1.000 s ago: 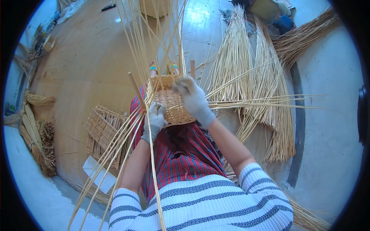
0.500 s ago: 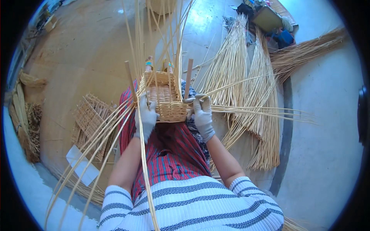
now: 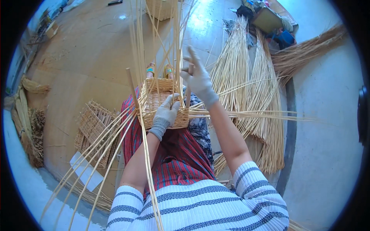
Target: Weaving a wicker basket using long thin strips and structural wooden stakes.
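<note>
A half-woven rectangular basket rests on my lap, with long pale strands rising from its far part. My left hand, in a light grey glove, lies over the near wall, its fingers curled at the rim close to the right corner. My gloved right hand is raised beside the wooden stick at that corner. Its index finger points up and the fingers are apart; part of them overlaps the stick's top. Another wooden stick stands at the left corner.
More strands fan out low to the left, and others to the right. Big bundles of pale stalks lie on the right floor, near a brown bundle. Woven panels lie left. A finished-looking basket stands ahead.
My right hand has left the basket's near right corner and risen up and away, opening. My left hand has slid right along the near wall from the left corner.
</note>
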